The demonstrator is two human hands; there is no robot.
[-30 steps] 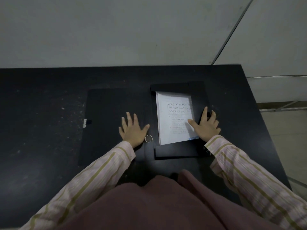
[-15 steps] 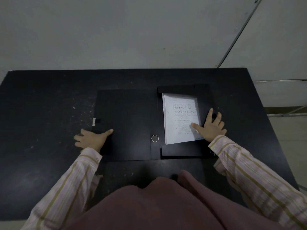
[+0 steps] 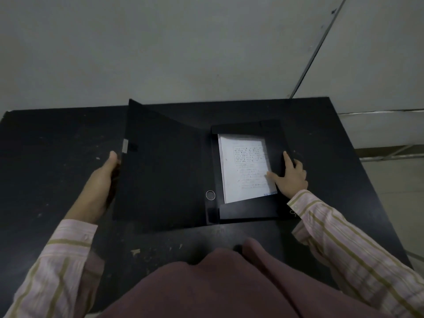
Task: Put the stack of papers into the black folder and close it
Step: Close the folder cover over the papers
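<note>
Raised cover (image 3: pixel 160 161) blocks leftward path; table (image 3: pixel 57 138) left seemingly open.

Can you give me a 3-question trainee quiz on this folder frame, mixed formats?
1. True or false: the stack of papers already lies inside the black folder.
2. Which of the hands lifts the cover? A) left hand B) right hand C) both
3. Fill in: the right hand's fingers rest on the papers and on the folder's ____ side flap.

Key: 1 true. 2 A: the left hand grips the cover's outer edge, which is raised off the table. 3 right.
</note>
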